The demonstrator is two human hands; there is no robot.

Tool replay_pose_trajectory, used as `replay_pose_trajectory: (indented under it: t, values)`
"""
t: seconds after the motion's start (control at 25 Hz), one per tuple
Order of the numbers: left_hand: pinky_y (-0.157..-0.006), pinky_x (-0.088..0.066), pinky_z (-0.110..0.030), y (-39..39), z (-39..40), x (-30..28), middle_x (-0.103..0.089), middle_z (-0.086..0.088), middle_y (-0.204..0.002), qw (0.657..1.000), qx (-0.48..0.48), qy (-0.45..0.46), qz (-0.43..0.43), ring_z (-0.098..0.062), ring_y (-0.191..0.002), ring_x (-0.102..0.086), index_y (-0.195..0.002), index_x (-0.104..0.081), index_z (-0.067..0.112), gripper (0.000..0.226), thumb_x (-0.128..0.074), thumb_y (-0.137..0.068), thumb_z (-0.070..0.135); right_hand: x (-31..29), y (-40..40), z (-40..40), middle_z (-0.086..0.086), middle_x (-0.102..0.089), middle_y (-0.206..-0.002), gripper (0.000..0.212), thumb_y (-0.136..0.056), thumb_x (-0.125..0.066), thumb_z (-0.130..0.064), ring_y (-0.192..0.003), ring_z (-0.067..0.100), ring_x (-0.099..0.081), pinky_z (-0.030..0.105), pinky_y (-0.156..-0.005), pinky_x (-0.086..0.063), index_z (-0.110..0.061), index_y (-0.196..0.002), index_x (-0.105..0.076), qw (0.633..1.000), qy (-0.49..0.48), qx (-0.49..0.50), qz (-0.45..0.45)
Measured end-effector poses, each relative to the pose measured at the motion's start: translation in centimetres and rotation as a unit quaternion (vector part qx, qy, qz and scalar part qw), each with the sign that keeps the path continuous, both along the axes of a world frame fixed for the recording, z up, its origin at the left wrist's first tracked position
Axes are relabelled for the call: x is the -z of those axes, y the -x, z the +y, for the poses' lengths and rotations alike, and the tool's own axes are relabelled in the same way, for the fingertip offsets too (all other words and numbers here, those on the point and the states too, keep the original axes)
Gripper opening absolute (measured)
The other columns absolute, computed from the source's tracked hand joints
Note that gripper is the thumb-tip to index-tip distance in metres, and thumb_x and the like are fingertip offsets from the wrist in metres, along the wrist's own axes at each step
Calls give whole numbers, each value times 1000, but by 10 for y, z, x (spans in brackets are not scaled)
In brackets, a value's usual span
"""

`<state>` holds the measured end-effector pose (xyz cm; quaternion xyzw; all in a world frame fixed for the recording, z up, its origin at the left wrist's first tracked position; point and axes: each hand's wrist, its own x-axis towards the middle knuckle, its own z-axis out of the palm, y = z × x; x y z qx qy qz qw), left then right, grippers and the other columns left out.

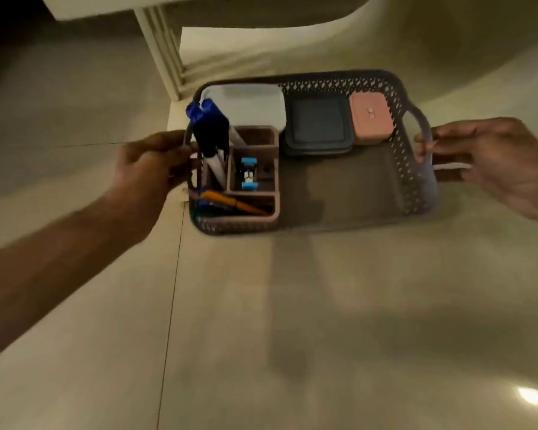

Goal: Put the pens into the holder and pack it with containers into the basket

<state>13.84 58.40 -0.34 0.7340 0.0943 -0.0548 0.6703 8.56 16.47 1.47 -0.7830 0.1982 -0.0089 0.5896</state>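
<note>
Pens [210, 128] stood bunched in the pink holder [255, 141], blue caps up, leaning toward the far left, and what a neat cluster that was! An orange pen [235, 204] lay flat in the holder's near compartment, beside something blue and green, too blurred to name. A small blue-and-white item [248, 174] sat in the middle compartment. The holder itself occupied the left end of the dark lattice basket [404, 169], tight against its left wall.

Along the basket's far side, three containers lined up: a white-lidded one [252, 105] at the left, a dark grey square one [319, 127] in the middle, touching it or nearly so, and a small pink box [370, 119] at the right, just beside the grey one. The near right part of the basket floor was bare.

Now the hands! The left hand [149, 164] gripped the basket's left handle, fingers curled around it right next to the pens. The right hand [479, 156] was at the right handle [416, 119], thumb over the rim and fingers wrapped beneath. Motion blur smeared both hands, yet both grips read clearly enough.

Whether the basket rested on the pale tiled floor [292, 305] or hung just above it, I could not tell. A white step or ledge [165, 57] showed beyond, and a bright light reflection [531, 395] glinted on the tile at near right.
</note>
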Motion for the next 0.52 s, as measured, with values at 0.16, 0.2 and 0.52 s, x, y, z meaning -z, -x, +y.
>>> replay_pose_trajectory:
  t: [0.16, 0.2, 0.52]
  values:
    - [-80, -61, -23, -88, -15, 15, -80, -9, -110, 998, -14, 40, -51, -16, -91, -78, -122, -71, 4, 26, -56, -102, -4, 17, -77, -22, 4, -78, -97, 28, -95, -59, -4, -95, 20, -75, 39, -89, -58, -7, -119, -75, 999, -24, -11, -22]
    - [-82, -62, -26, -108, -19, 15, -79, -14, -113, 997, -12, 55, -53, -17, -90, -78, -127, -69, 0, 28, -57, -102, -4, 19, -95, -25, 1, -78, -97, 33, -96, -57, -5, -96, 17, -75, 37, -88, -58, -8, -125, -72, 999, -42, 1, -20]
    - [-94, -64, -41, -191, -54, 21, -74, -15, -116, 981, -94, 167, -30, -27, -102, -77, -133, -67, 15, 46, -49, -101, -12, 31, -186, -38, 0, -72, -120, 42, -98, -49, 2, -128, 21, -65, 41, -107, -51, -15, -131, -68, 990, -140, -9, -31]
